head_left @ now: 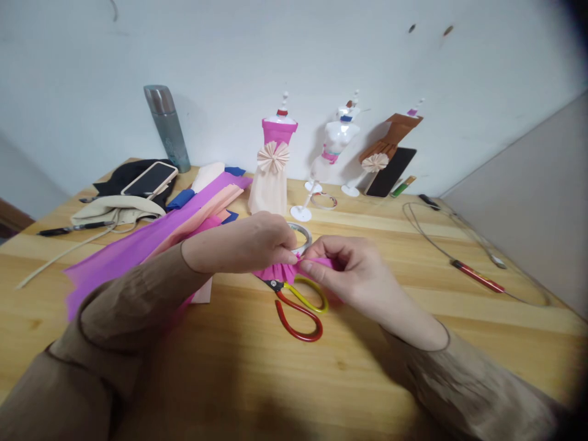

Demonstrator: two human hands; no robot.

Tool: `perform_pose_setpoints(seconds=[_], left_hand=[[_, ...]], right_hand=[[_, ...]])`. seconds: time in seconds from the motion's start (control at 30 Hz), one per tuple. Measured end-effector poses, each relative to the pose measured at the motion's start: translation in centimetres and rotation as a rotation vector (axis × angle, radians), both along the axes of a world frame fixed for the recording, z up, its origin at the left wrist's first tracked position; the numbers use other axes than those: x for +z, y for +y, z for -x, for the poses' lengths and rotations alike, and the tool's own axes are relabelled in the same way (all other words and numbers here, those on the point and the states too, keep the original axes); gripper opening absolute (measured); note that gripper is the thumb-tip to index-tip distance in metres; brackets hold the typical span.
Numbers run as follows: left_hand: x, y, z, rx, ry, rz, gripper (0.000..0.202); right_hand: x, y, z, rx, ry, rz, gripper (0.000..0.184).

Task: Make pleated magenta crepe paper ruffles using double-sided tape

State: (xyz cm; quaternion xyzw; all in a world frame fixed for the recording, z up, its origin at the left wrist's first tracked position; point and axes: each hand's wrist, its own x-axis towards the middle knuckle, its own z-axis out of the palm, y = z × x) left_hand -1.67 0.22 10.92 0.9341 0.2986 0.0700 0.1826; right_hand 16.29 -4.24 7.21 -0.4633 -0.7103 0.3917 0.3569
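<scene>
A small pleated piece of pink paper [275,271] is pinched between both hands over the middle of the wooden table [257,367]. My left hand [248,242] grips its left part with fingers curled down. My right hand [349,263] pinches its right end with thumb and fingers pressed together. Directly under the hands lie scissors [298,306] with one red and one yellow handle loop. A roll of tape [301,236] sits just behind the hands, partly hidden.
Sheets of purple, pink and peach paper [151,239] spread at left. A phone [149,179] rests on dark cloth beside a grey flask [168,125]. Three small mannequins [273,165] in paper dresses stand by the wall. A red-handled tool [478,277] and cable lie right.
</scene>
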Motion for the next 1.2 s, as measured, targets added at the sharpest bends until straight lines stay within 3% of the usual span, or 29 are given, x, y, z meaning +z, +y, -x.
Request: perform_pose_setpoints(seconds=[0.27,0.53,0.73,0.9,1.2], left_hand=[[0.3,-0.2,0.0,-0.003,0.036,0.041,0.035],[0.3,-0.3,-0.2,0.029,0.076,0.030,0.037],[0.0,-0.4,-0.3,0.034,0.044,-0.067,0.036],[-0.1,-0.8,-0.3,0.021,0.037,-0.159,0.037],[0.7,-1.5,-0.7,0.009,0.055,-0.159,0.039]], right_hand=[[0.0,0.1,0.1,-0.035,-0.027,-0.030,0.022],[-0.8,-0.2,0.2,-0.118,-0.117,-0.170,0.021],[-1.2,-0.5,0.5,-0.171,-0.116,-0.275,0.022],[-1.2,-0.4,0.5,-0.191,-0.108,-0.306,0.025],[-1.9,-0.4,0.7,-0.232,0.003,-0.274,0.031]])
